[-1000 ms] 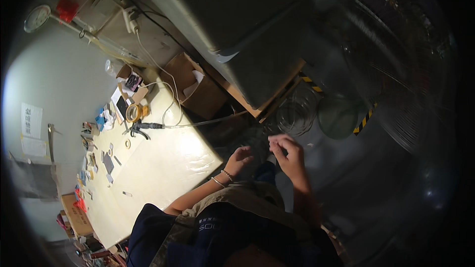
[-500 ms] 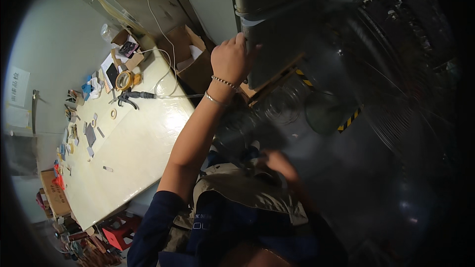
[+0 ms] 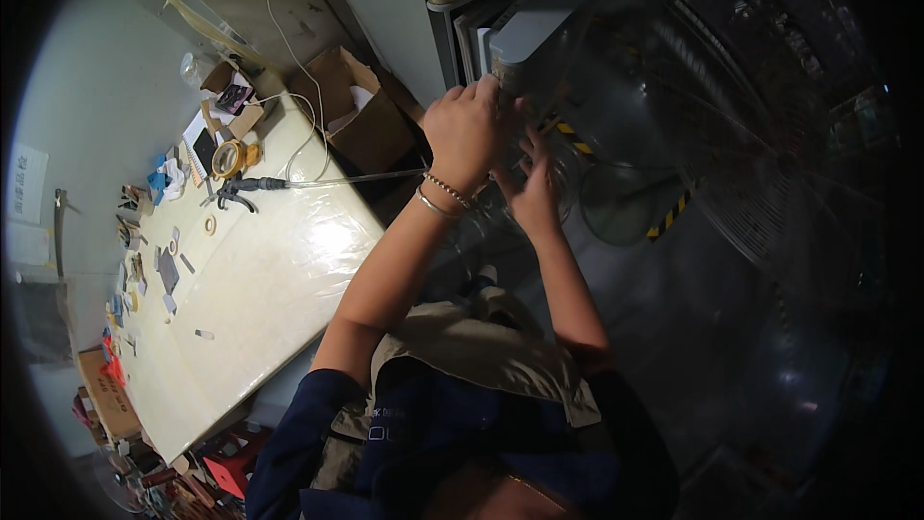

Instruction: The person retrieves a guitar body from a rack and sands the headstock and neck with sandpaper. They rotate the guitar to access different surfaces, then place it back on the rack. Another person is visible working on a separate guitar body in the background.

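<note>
From my remote post I inspect from the left. One white paper sheet (image 3: 31, 183) hangs on the smooth wall. Below it sits one printed brown cardboard carton (image 3: 108, 395), with one red plastic stool (image 3: 231, 467) under the table's near edge. The cream-coloured table (image 3: 260, 299) wears a glossy, creased clear film. On it I note one small pale tape ring (image 3: 206, 226), one wide amber tape roll (image 3: 240, 164) and one black trigger-handled tool (image 3: 236, 193) joined to a thin hose. Beyond the table's edge, one open brown cardboard box (image 3: 380, 130) holds crumpled white paper.

Next stands a grey, flat-sided cabinet (image 3: 380, 0), open at the front; at least two thin pale edges (image 3: 472, 43) stand upright inside. The left hand (image 3: 467, 130), knuckles up, has two bracelets, one beaded and one smooth metal. Its fingertips lie at the lower end of a pale grey, smooth-faced form (image 3: 539, 34) with a rounded corner, located at the cabinet's opening; I cannot tell whether they grip it. The right hand (image 3: 534, 188) is just beside and below, its bent fingers apart from the thumb.

Further right I record one dull green disc (image 3: 626, 207) on the floor, two black-and-yellow striped strips (image 3: 671, 217) near it, and one rounded cage of thin curved wires (image 3: 741, 221).
</note>
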Tool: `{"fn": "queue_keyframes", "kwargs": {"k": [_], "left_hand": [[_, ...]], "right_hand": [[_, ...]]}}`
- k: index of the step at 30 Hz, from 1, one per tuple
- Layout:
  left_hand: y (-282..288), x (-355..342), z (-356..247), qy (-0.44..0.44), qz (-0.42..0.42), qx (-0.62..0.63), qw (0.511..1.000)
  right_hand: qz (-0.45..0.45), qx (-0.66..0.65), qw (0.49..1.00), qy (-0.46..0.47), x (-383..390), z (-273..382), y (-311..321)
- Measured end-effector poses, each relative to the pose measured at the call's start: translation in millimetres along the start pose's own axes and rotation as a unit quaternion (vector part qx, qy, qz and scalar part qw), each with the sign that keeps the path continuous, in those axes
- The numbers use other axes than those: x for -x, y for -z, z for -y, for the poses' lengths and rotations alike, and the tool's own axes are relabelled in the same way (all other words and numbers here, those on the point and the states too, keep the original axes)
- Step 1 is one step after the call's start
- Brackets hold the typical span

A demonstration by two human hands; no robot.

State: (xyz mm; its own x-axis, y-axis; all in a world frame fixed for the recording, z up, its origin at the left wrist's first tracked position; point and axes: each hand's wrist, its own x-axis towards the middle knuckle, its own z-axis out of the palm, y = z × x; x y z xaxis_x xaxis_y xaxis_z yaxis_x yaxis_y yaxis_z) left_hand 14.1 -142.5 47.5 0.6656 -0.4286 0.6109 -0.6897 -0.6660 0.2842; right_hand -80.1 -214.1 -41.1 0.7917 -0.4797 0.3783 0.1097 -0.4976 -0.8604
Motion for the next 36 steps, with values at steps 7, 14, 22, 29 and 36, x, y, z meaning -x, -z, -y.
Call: {"fn": "queue_keyframes", "kwargs": {"k": [7, 14, 22, 29, 36], "left_hand": [[-1.4, 1.2, 8.1, -0.007, -0.064, 0.12, 0.991], [-11.4, 5.3, 10.3, 0.035, -0.069, 0.275, 0.958], [-21.2, 5.3, 16.6, 0.094, -0.118, 0.475, 0.867], [-23.1, -8.4, 27.6, 0.114, -0.115, 0.52, 0.839], [-16.3, -27.8, 28.0, 0.088, -0.073, 0.46, 0.88]], "right_hand": [[-0.005, -0.047, 0.999, -0.016, 1.1, -5.4, -9.4], [-0.057, -0.171, 0.983, -0.048, -9.2, -5.7, -2.7], [-0.164, 0.034, 0.976, 0.138, -51.9, 66.9, 15.2], [-0.173, 0.182, 0.944, 0.213, -97.9, 84.5, 10.6], [-0.152, 0.064, 0.974, 0.154, -84.0, 78.1, 23.9]]}}
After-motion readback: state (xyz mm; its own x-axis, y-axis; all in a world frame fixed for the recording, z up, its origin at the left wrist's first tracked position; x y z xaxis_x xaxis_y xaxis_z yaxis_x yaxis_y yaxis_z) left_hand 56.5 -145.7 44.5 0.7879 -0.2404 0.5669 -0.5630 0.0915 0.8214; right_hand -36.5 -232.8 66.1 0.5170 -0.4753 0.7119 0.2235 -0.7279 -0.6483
